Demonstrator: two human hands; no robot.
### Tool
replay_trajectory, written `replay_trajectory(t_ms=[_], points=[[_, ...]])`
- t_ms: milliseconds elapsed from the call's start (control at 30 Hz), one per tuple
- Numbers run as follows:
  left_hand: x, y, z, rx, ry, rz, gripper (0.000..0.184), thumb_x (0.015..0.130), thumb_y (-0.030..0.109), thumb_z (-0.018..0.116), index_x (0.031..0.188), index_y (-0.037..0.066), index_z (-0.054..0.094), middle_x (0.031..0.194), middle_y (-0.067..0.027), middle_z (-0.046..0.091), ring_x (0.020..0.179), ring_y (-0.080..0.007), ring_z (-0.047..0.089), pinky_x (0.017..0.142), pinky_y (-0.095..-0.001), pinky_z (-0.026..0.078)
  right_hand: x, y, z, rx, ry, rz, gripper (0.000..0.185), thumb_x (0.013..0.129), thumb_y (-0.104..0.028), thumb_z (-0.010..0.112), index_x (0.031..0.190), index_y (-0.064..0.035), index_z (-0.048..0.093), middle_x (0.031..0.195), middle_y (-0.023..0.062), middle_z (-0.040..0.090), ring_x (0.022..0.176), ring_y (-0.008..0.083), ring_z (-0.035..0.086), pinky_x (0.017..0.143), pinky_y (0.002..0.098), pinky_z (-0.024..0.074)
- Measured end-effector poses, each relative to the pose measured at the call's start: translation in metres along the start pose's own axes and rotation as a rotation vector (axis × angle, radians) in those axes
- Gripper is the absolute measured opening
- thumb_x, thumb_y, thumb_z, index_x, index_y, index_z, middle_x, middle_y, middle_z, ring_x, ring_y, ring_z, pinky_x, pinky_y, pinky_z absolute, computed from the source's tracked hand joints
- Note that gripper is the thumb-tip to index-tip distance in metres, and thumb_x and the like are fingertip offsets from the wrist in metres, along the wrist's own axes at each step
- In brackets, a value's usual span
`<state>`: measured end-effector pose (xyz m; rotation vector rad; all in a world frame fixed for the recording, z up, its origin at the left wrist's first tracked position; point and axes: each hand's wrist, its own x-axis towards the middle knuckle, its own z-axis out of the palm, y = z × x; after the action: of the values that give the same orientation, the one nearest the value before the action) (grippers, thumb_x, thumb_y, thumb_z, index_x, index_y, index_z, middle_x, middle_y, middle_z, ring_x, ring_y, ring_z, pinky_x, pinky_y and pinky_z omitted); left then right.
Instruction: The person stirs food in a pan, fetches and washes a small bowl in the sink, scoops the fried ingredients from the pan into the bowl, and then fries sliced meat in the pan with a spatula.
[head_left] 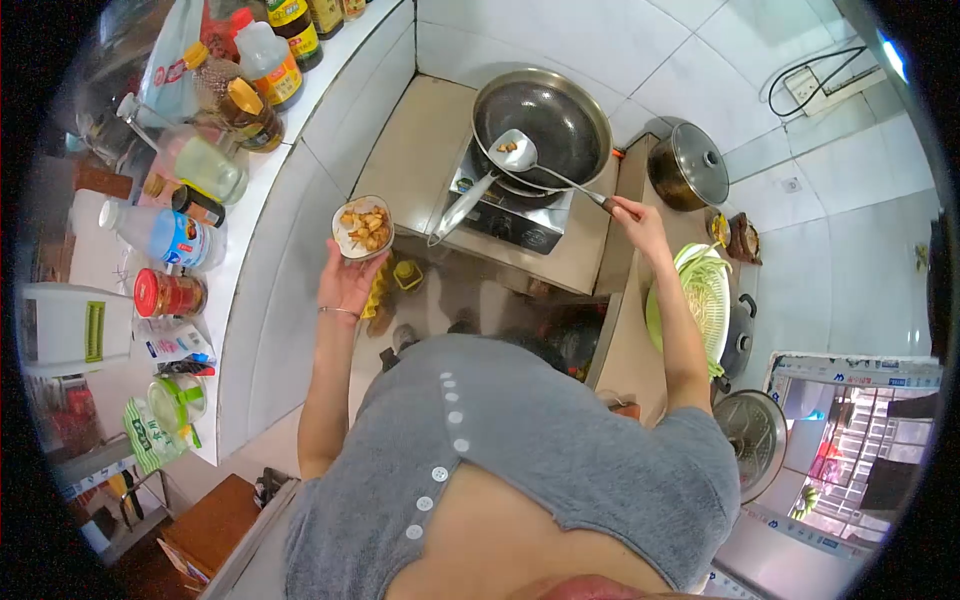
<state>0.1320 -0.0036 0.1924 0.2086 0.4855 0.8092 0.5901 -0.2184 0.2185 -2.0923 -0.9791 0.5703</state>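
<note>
My left hand (348,287) is closed round a small white bowl (345,221), supporting it from below and at its near side. Browned, fried-looking chunks (370,230) fill the bowl; their exact kind I cannot tell. In my right hand (640,230) is the dark handle of a metal spatula (520,160), which reaches left over the wok. A few small brown bits (507,147) lie on the spatula's blade. Below it, the dark wok (570,120) sits on a gas stove (520,222), its metal handle (462,212) pointing toward me.
Sauce bottles (225,100) and jars (170,293) crowd the white ledge at left. A lidded pot (690,170) stands right of the stove. Nearer on the right counter is a green-and-white basket (712,300) with pale strands inside. Tiled walls (660,40) close the corner behind.
</note>
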Motion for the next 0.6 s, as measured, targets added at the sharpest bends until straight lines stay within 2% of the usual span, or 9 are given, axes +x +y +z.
replay_trajectory(t_ms=[133,200,333,400,433,500,533,600], points=[[0.006,-0.003,0.008,0.057,0.015,-0.021,0.054,0.092,0.038,0.047,0.13,0.002,0.035,0.129,-0.0176,0.04,0.121,-0.0327,0.04,0.102,-0.0496,0.038,-0.03,-0.017,0.003,-0.133,0.085,-0.035,0.03,0.082,-0.019,0.063,0.11,-0.0081,0.063,0.088,0.0103,0.068,0.074,0.0183,0.063,0.067,0.0296,0.0465],[0.01,-0.006,0.01,0.056,-0.003,-0.048,0.054,0.092,0.038,0.047,0.13,0.002,0.034,0.129,-0.0178,0.04,0.121,-0.0328,0.04,0.102,-0.0496,0.038,-0.045,-0.028,0.009,-0.321,0.176,-0.146,0.029,0.08,-0.019,0.064,0.109,-0.0123,0.064,0.082,0.0124,0.065,0.071,0.0253,0.062,0.065,0.0321,0.0464],[0.015,-0.014,0.017,0.041,-0.035,-0.087,0.055,0.091,0.038,0.048,0.13,0.002,0.034,0.129,-0.0183,0.04,0.121,-0.0334,0.04,0.101,-0.0497,0.039,-0.063,-0.039,0.02,-0.362,0.208,-0.13,0.029,0.079,-0.019,0.065,0.108,-0.0134,0.064,0.078,0.0132,0.062,0.072,0.0296,0.061,0.065,0.0334,0.0468],[0.017,-0.016,0.019,0.045,-0.055,-0.096,0.055,0.091,0.038,0.048,0.13,0.002,0.034,0.129,-0.0183,0.04,0.121,-0.0337,0.04,0.101,-0.0497,0.039,-0.067,-0.041,0.021,-0.399,0.223,-0.197,0.03,0.081,-0.019,0.064,0.11,-0.0099,0.063,0.078,0.01,0.065,0.067,0.0223,0.061,0.062,0.0333,0.0456],[0.018,-0.017,0.022,0.043,-0.07,-0.113,0.056,0.091,0.038,0.049,0.13,0.002,0.034,0.129,-0.0184,0.039,0.122,-0.034,0.04,0.101,-0.0496,0.039,-0.068,-0.039,0.021,-0.398,0.224,-0.193,0.03,0.081,-0.019,0.064,0.11,-0.0099,0.063,0.078,0.01,0.065,0.067,0.0223,0.061,0.062,0.0333,0.0456],[0.02,-0.018,0.027,0.042,-0.086,-0.131,0.056,0.091,0.038,0.049,0.13,0.002,0.034,0.13,-0.0185,0.039,0.122,-0.0343,0.04,0.101,-0.0494,0.04,-0.066,-0.032,0.02,-0.034,0.15,-0.016,0.03,0.083,-0.018,0.063,0.111,-0.0071,0.063,0.081,0.0061,0.067,0.071,0.0127,0.06,0.063,0.0297,0.0455],[0.022,-0.019,0.031,0.04,-0.074,-0.135,0.055,0.091,0.038,0.049,0.131,0.002,0.034,0.13,-0.0185,0.039,0.122,-0.0344,0.04,0.1,-0.0494,0.04,-0.061,-0.023,0.017,-0.034,0.151,-0.014,0.03,0.083,-0.018,0.063,0.111,-0.0071,0.063,0.081,0.0061,0.067,0.071,0.0127,0.06,0.063,0.0297,0.0455],[0.027,-0.023,0.037,0.037,-0.06,-0.139,0.055,0.091,0.037,0.048,0.131,0.002,0.033,0.13,-0.0185,0.039,0.122,-0.0346,0.04,0.1,-0.0493,0.04,-0.051,-0.004,0.012,0.115,0.059,0.126,0.03,0.084,-0.016,0.062,0.111,-0.004,0.063,0.085,0.0034,0.067,0.078,0.0076,0.058,0.068,0.0249,0.0457]])
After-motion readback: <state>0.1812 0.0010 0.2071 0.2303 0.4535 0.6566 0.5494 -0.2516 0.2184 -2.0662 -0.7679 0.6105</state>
